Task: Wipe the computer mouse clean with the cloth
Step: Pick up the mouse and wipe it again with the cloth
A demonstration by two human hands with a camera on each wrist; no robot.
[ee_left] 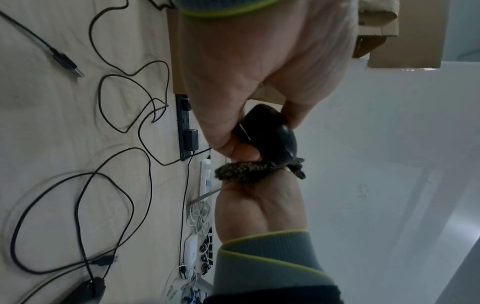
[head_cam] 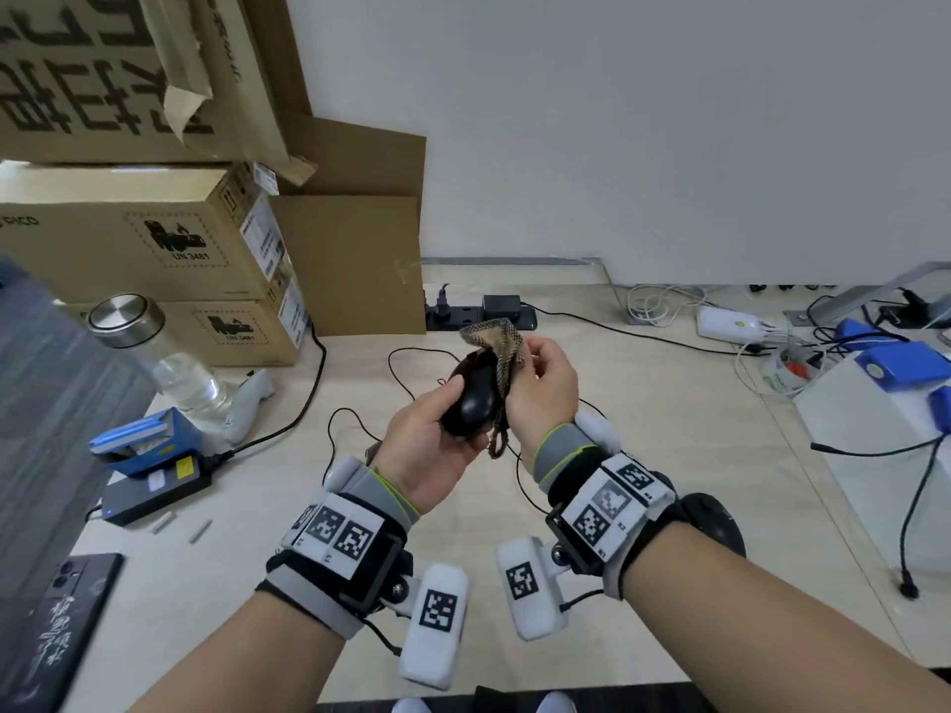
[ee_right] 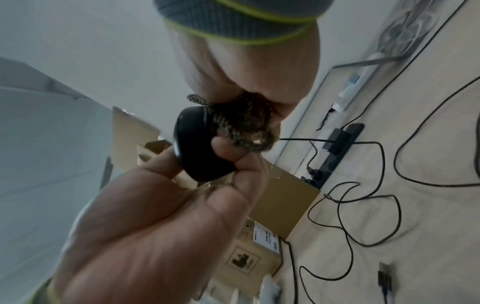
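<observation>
Above the light wooden desk (head_cam: 669,403), my left hand (head_cam: 432,445) grips a black computer mouse (head_cam: 473,403), thumb on its near side and fingers curled underneath. My right hand (head_cam: 545,383) pinches a brown speckled cloth (head_cam: 502,352) and holds it against the right side of the mouse. The cloth's ends stick out above and below the hand. In the left wrist view the cloth (ee_left: 244,170) lies between the mouse (ee_left: 270,133) and the right hand (ee_left: 259,209). In the right wrist view the bunched cloth (ee_right: 244,125) touches the mouse (ee_right: 197,148). The thin mouse cable (head_cam: 360,419) loops on the desk below.
Stacked cardboard boxes (head_cam: 154,249) stand at the back left, with a metal-lidded glass bottle (head_cam: 154,352) in front. A power strip (head_cam: 478,311) lies along the wall behind my hands. Blue boxes (head_cam: 895,362) and cables crowd the right; a phone (head_cam: 67,609) and a black adapter (head_cam: 154,491) lie left.
</observation>
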